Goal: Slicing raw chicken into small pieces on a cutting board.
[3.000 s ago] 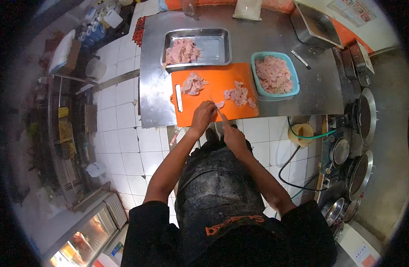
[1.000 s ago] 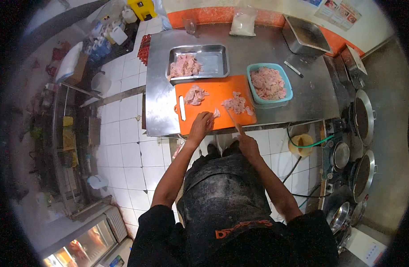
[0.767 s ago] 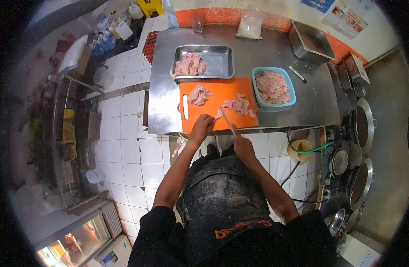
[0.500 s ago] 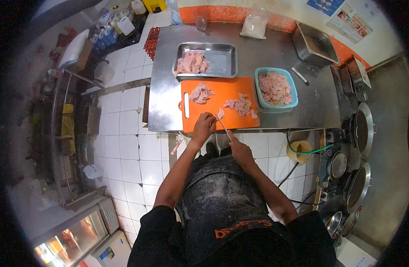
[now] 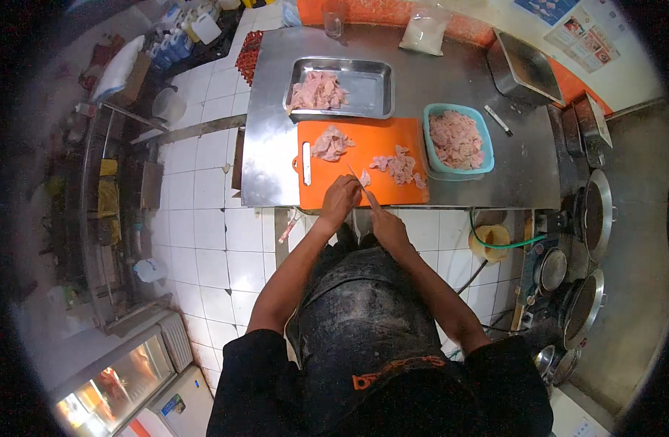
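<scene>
Your right hand (image 5: 390,231) is closed round the knife (image 5: 371,197), its blade angled toward eleven o'clock. Your left hand (image 5: 340,198) curls at the orange board's (image 5: 358,144) seven o'clock, just beside the blade — I cannot tell whether it pinches anything. On the board, a small meat piece (image 5: 365,178) lies near six, cut pieces (image 5: 400,167) at three, a larger clump (image 5: 332,143) at ten.

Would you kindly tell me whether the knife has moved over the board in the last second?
Yes: judged against the orange cutting board, the knife has shifted left, away from the right-hand meat pile.
</scene>
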